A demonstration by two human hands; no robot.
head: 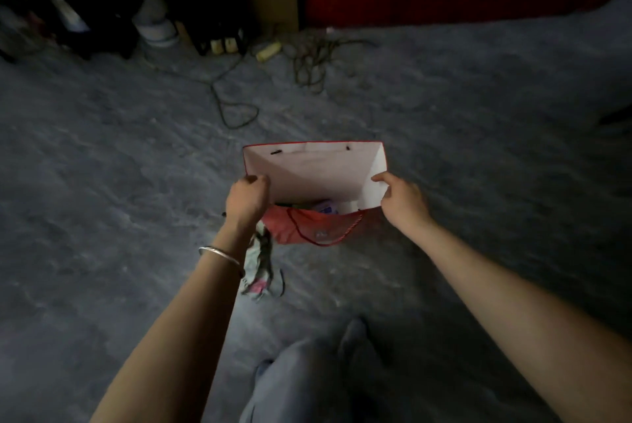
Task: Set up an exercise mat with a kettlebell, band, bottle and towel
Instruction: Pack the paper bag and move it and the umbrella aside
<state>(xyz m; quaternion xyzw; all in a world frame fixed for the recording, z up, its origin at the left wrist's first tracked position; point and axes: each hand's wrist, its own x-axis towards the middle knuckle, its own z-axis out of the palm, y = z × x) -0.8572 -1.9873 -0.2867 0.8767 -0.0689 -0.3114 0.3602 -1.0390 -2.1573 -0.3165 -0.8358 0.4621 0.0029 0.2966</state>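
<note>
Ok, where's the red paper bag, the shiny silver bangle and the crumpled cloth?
red paper bag (318,173), head view, white inner back wall.
shiny silver bangle (219,252), head view, middle of the band.
crumpled cloth (259,262), head view, middle of its folds.

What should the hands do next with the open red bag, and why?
Probably the right hand should release the bag and reach inside while the left hand holds the rim: the mouth stands wide open, and some items show at the bottom.
</note>
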